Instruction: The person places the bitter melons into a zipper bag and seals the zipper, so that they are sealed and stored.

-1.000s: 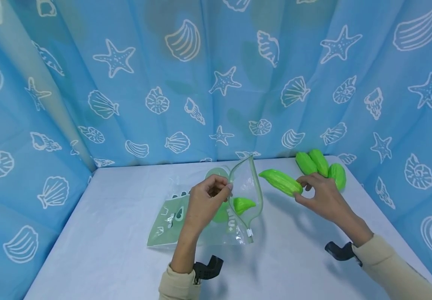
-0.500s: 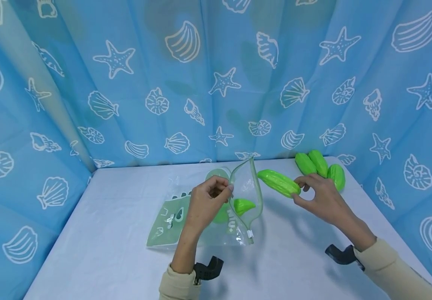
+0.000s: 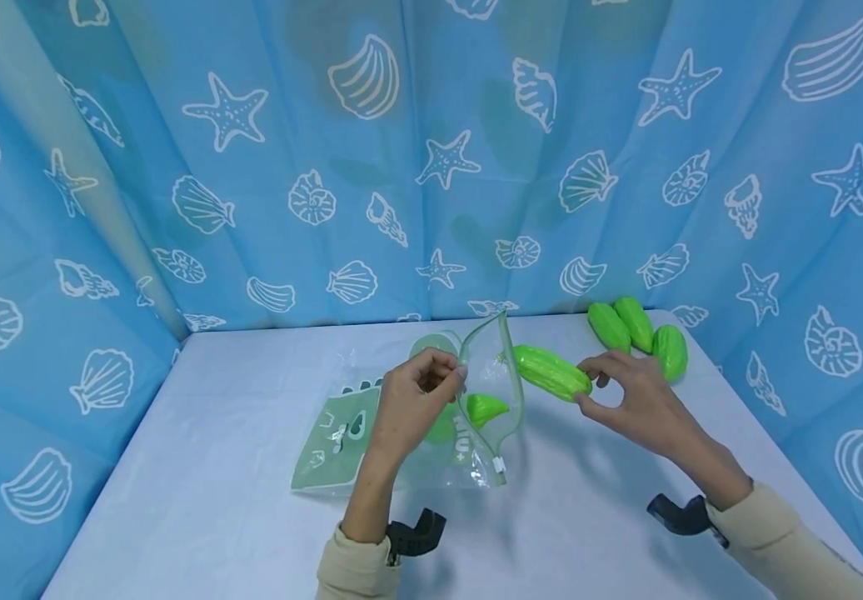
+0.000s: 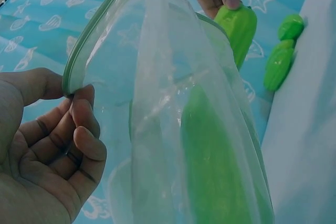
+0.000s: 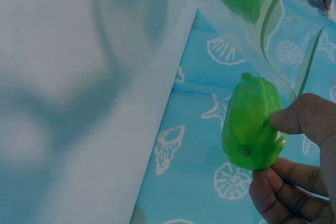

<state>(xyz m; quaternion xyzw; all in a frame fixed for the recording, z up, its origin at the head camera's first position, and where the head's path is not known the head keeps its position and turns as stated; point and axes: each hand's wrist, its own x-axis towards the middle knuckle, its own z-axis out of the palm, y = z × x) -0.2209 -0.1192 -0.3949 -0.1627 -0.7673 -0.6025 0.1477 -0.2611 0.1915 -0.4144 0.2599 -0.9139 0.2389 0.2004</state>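
Observation:
A clear zip bag [image 3: 337, 450] with green print lies on the table, its slider-edged mouth spread toward the right. My left hand [image 3: 416, 400] pinches one side of that mouth between thumb and forefinger. Inside the bag is a green bitter melon [image 4: 212, 166], its pointed end showing at the opening. My right hand [image 3: 637, 400] holds a second ridged melon [image 5: 252, 124] by its near end, thumb on one side and fingers on the other. The far tip of this melon overlaps the bag's rim [image 3: 519, 404] in the head view.
Three more green melons [image 3: 635, 322] lie grouped at the table's back right corner, beyond my right hand. A blue curtain [image 3: 431, 225] with white shells and starfish stands behind and beside the white table [image 3: 199, 467].
My right hand has moved slightly left with its melon, bringing the tip to the bag's mouth. My left hand keeps its pinch on the rim and stays in place.

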